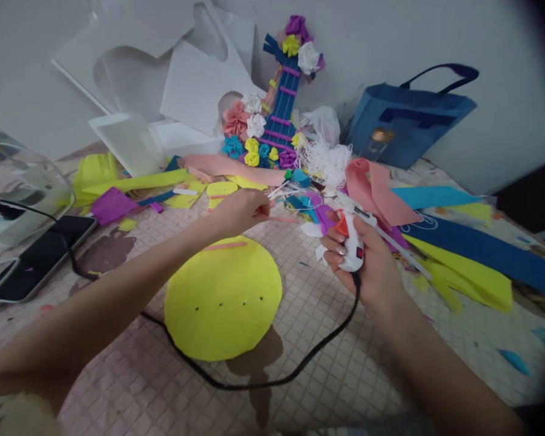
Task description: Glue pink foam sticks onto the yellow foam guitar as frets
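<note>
My right hand (361, 257) is wrapped round a white hot glue gun (355, 245) with an orange trigger; its nozzle points up and left. A black cord runs from the grip. My left hand (245, 211) is closed in a pinch, and a thin pink paper strip (284, 220) sticks out at its fingertips. Below that hand lies a round yellow disc (222, 303) with a row of small dark holes. Another pink strip (224, 246) lies across the disc's upper part, partly behind my left forearm.
A paper-flowered blue guitar model (281, 109) leans at the back wall. A blue bag (409, 127) stands right of it, beyond tangled white string (327, 160). Coloured paper scraps (472, 272) lie about. A phone (40, 257) is at left. The black cord (272, 383) loops round the disc.
</note>
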The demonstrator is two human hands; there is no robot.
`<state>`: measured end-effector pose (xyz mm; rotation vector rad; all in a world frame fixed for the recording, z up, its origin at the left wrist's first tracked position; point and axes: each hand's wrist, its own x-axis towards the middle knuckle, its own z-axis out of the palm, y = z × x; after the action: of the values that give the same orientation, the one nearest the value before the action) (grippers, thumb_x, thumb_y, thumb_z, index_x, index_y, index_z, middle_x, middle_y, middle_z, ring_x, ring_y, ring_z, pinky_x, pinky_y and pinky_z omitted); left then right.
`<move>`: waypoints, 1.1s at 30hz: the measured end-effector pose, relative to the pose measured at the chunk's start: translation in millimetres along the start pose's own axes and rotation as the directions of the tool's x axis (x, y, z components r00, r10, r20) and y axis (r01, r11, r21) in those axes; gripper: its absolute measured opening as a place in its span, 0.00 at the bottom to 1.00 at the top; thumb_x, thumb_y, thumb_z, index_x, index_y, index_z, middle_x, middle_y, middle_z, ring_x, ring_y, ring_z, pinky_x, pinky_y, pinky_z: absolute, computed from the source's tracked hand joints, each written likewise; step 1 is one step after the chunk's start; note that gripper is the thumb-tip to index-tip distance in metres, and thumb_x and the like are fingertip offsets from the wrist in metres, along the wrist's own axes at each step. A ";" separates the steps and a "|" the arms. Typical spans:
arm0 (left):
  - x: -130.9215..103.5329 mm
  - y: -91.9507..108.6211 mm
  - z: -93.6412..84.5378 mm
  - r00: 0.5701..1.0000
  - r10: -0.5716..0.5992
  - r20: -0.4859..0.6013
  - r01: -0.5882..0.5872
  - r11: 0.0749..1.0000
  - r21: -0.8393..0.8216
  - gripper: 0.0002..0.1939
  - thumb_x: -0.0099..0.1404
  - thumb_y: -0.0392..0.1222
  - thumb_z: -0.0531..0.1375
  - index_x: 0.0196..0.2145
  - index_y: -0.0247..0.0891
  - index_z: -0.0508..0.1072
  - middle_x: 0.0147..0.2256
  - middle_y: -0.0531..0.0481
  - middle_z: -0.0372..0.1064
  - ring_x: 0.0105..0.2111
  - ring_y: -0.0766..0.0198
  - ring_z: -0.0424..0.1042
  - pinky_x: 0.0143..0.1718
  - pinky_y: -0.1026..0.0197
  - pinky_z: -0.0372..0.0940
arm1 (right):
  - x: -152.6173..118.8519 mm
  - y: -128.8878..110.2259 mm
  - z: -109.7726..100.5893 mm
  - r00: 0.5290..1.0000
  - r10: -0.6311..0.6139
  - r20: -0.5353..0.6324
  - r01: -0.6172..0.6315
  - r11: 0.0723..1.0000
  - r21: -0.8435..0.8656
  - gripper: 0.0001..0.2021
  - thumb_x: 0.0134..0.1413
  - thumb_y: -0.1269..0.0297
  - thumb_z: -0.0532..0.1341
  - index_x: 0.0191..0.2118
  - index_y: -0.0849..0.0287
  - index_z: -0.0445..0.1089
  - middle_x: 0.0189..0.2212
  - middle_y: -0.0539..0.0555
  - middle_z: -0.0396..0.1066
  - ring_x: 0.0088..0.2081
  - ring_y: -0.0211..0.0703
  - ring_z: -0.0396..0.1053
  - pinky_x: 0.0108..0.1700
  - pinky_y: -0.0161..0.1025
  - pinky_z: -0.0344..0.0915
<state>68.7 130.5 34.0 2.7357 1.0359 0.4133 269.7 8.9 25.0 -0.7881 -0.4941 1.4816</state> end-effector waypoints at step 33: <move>-135.3 -8.0 7.3 0.996 -0.080 -0.028 0.076 0.988 -0.133 0.06 0.64 0.34 0.55 0.35 0.37 0.72 0.36 0.47 0.69 0.38 0.61 0.68 0.39 0.58 0.62 | -7.9 42.0 10.6 0.986 0.166 0.005 -0.161 0.966 -0.202 0.11 0.52 0.58 0.59 0.38 0.59 0.69 0.21 0.45 0.54 0.19 0.32 0.50 0.16 0.28 0.53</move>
<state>-30.9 45.2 -0.9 2.5715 1.0792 0.4975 232.7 -0.6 3.0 -0.9918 -0.6144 1.6109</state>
